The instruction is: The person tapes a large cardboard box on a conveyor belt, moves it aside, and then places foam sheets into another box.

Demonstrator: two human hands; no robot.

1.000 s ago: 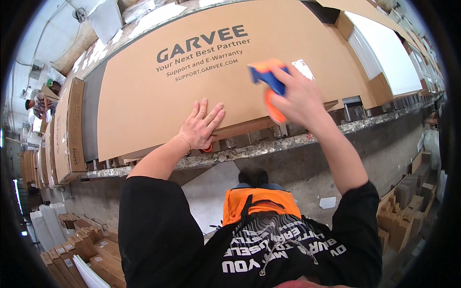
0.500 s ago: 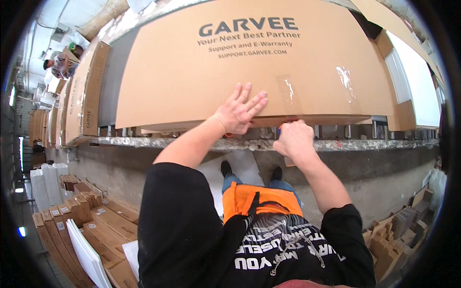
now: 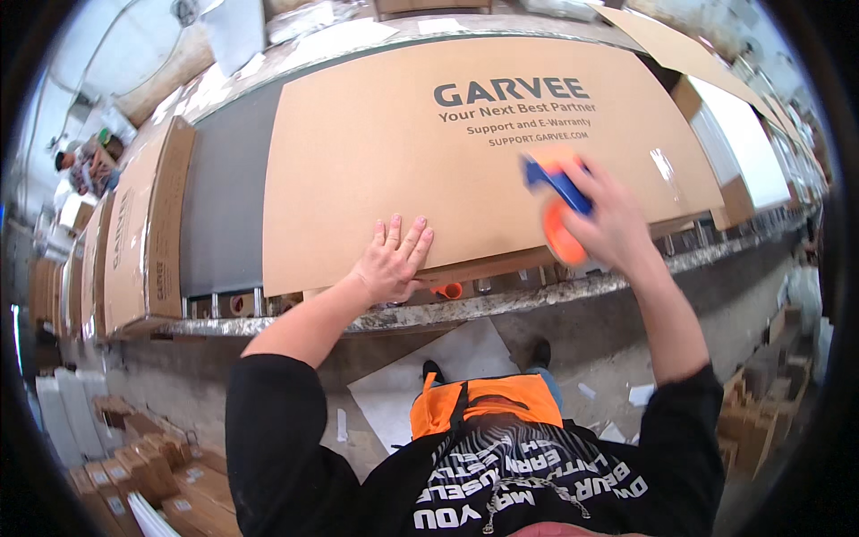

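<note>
I see big box (image 3: 394, 152) flat on belt (image 3: 219, 197). My left hand (image 3: 391, 265) rests on box's near edge, fingers spread. My right hand (image 3: 601, 217) wraps tight round tape gun (image 3: 557, 201), over box.

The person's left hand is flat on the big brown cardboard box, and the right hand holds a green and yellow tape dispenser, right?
Not quite. The head view shows the left hand flat on the big brown cardboard box, but the tape dispenser in the right hand is blue and orange.
</note>
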